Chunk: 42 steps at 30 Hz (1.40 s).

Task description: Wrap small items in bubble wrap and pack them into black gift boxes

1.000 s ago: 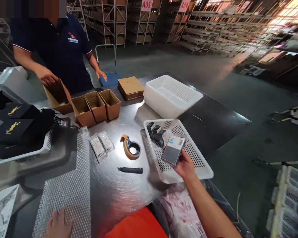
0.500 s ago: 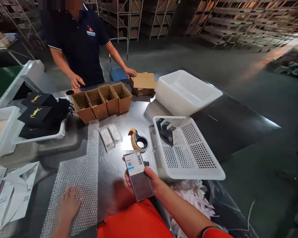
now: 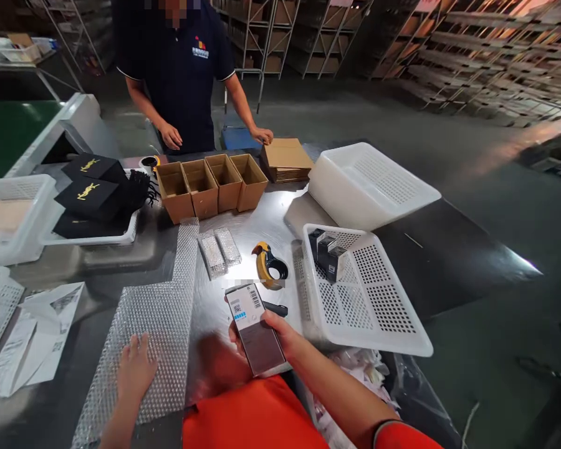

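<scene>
My right hand (image 3: 280,330) grips a flat dark box (image 3: 262,350) with a white barcode label on its upper half, thumb on the right edge and fingers on the left. It is held tilted above the table. My left hand (image 3: 136,368) rests with fingers stretched out on a sheet of bubble wrap (image 3: 161,330). Beyond the box lie a yellow and black tape dispenser (image 3: 270,267) and a black-handled tool (image 3: 275,308), partly hidden. Two bubble-wrapped packets (image 3: 219,251) lie beside the narrow end of the sheet.
Several open cardboard boxes (image 3: 206,198) stand in a row; a person (image 3: 177,68) behind them touches flattened cardboard (image 3: 286,156). Right, a white basket (image 3: 393,343) holds small black boxes (image 3: 330,255), near a deeper white bin (image 3: 341,199). Left are black bags (image 3: 91,194) and papers (image 3: 37,349).
The view has shifted, so the table things sit further right. The person opposite has drawn one hand back from beside the cardboard boxes. My hands keep nearly the same pose.
</scene>
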{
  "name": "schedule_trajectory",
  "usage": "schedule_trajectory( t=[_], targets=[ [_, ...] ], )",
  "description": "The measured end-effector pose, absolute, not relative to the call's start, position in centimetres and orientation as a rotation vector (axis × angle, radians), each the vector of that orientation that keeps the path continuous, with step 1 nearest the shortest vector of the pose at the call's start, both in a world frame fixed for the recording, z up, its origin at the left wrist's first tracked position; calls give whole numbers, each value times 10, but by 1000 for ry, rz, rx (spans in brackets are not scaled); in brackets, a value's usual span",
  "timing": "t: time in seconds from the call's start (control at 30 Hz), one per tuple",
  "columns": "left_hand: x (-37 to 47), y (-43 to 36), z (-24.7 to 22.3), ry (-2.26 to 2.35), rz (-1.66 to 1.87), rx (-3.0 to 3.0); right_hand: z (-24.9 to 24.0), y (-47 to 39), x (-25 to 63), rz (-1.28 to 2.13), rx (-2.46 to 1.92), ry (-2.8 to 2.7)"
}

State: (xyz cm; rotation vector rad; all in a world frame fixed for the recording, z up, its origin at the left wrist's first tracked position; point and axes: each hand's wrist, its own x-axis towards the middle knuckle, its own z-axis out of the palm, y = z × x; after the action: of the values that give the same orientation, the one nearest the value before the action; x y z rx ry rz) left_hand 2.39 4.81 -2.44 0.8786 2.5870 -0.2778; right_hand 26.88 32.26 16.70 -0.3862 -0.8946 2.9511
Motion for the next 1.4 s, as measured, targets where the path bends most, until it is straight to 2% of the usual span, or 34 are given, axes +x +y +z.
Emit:
schedule_trajectory(
  t=[0.2,0.33,0.5,0.7,0.83,0.97,1.13,1.4],
  targets=[
    [30,50,-10,2612,-140,865,159,327,242,2910,-441,-1094],
    [35,53,6,2637,-8,776,141,340,207,2698,-668,-1538],
    [30,52,3,2684,48,614,92,340,133,2351,-460,-2341],
    [23,50,-9,2637,153,519,21,287,20,2002,-293,-2617],
    [22,50,-12,2648,168,482,-10,260,-33,1797,-222,-2832],
    [24,47,-17,2661,196,507,-13,255,-46,1516,-189,-3075],
    [26,44,-21,2653,182,527,5,251,-38,839,-272,-3252],
    [27,40,-28,2640,197,559,3,237,-19,677,-198,-3275]
  ],
)
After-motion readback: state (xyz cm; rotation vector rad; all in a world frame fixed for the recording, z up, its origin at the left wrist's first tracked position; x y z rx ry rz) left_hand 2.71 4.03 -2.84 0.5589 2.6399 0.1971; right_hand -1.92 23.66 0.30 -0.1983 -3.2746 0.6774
